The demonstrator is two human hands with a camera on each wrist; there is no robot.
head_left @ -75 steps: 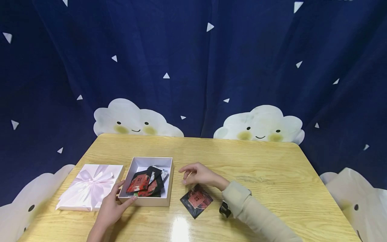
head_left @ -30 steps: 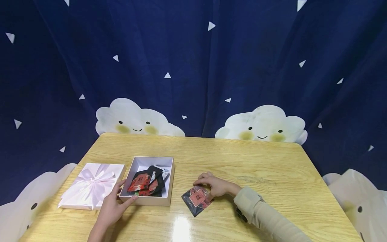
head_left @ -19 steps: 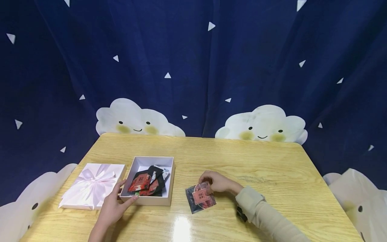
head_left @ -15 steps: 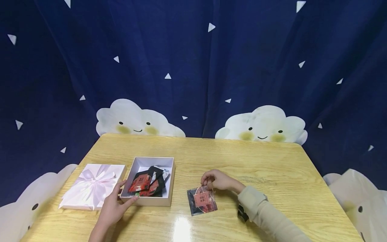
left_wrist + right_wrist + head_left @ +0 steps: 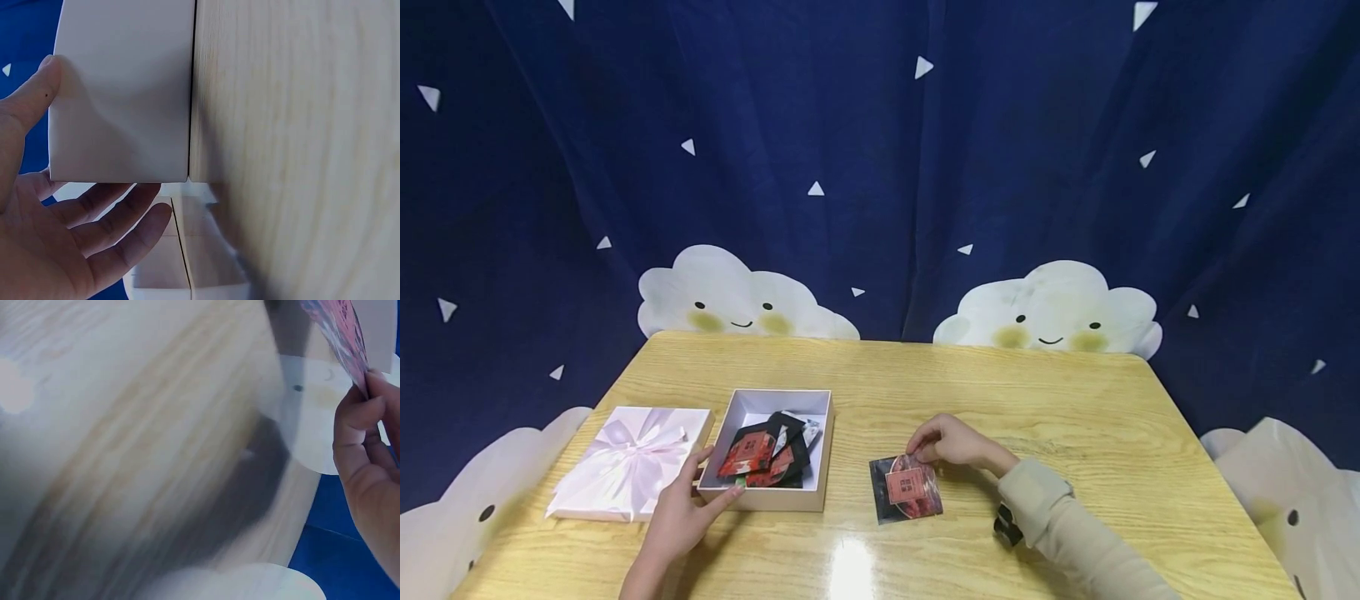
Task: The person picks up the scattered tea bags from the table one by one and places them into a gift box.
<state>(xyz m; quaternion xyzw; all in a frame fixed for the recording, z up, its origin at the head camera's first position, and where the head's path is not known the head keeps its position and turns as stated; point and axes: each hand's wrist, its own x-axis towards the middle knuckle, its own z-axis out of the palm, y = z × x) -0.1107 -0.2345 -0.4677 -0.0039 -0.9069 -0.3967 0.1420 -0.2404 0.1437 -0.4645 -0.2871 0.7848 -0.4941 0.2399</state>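
Observation:
My right hand [image 5: 955, 440] pinches a corner of a flat black-and-red sachet [image 5: 906, 492] with a pink label, right of the box. In the right wrist view, thumb and fingertips of the right hand [image 5: 372, 456] grip the edge of the sachet [image 5: 344, 331], which hangs tilted above the wooden table. My left hand [image 5: 677, 512] rests at the near left corner of an open white box [image 5: 767, 500]. Seen from the left wrist, the left hand's [image 5: 59, 244] thumb lies on the rim of the box [image 5: 125, 81], its fingers curving along the adjoining side.
Several black-and-red sachets [image 5: 748, 452] lie heaped inside the box. A white lid with a pale ribbon bow [image 5: 625, 454] stands left of it. The wooden table [image 5: 1037, 400] ends at a dark blue curtain [image 5: 880, 167] printed with clouds.
My right hand came down to the sachet on the table, pinched its corner and raised it, turning it and drawing it slightly right. The left hand stays at the box.

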